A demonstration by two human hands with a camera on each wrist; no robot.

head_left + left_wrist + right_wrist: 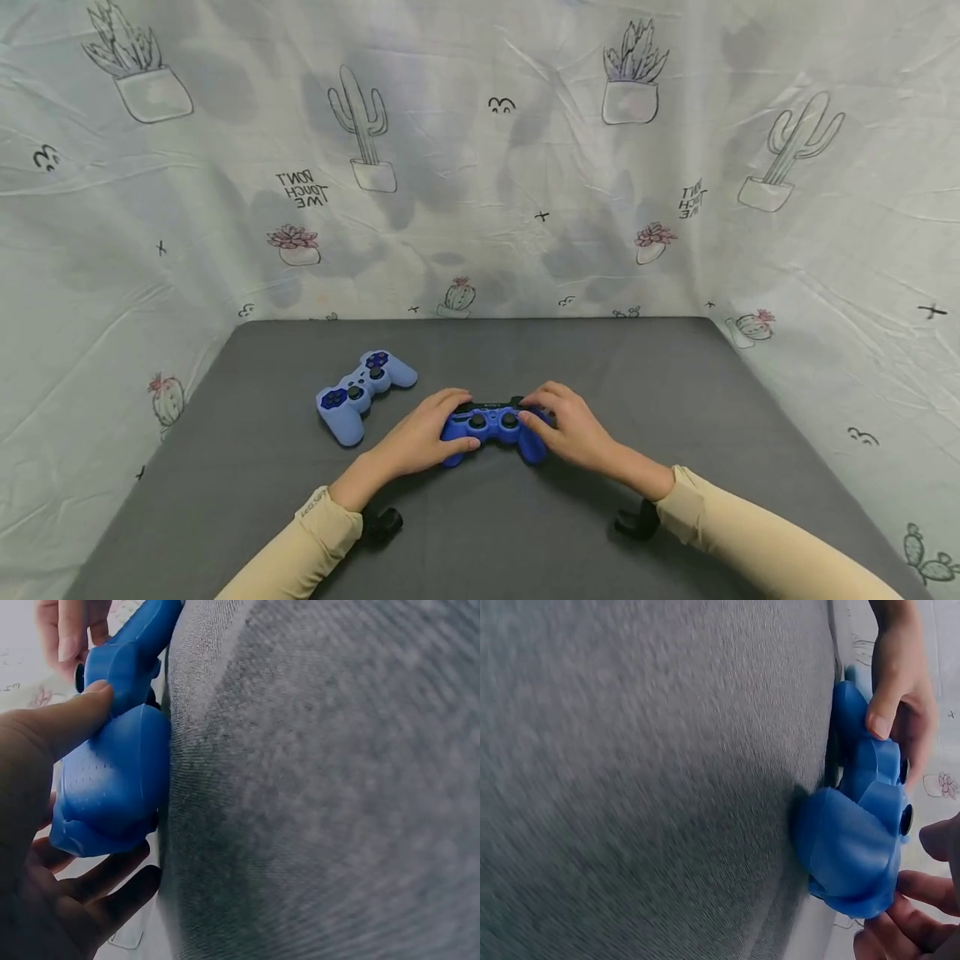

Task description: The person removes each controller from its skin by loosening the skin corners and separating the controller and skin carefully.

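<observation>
Two game controllers lie on the grey table. I log the dark blue controller near the middle of the table, resting on the surface, held from both ends. The left hand wraps its left grip, thumb laid across the face beside the left stick, fingers curled over the top edge. The right hand grasps the right grip the same way, thumb pointing in toward the right stick.

From the left wrist view I see the dark blue controller pressed against the grey surface, the left thumb on top of the grip and the fingers curled under it. The right wrist view shows the mirror case: the dark blue controller with right fingers hooked beneath its grip, the left hand visible on the far end.

The light blue controller sits just left of the held one, apart from it, angled, untouched by either hand.

Beige sleeves cover both forearms. A cactus-print cloth hangs behind and along both sides of the table.
</observation>
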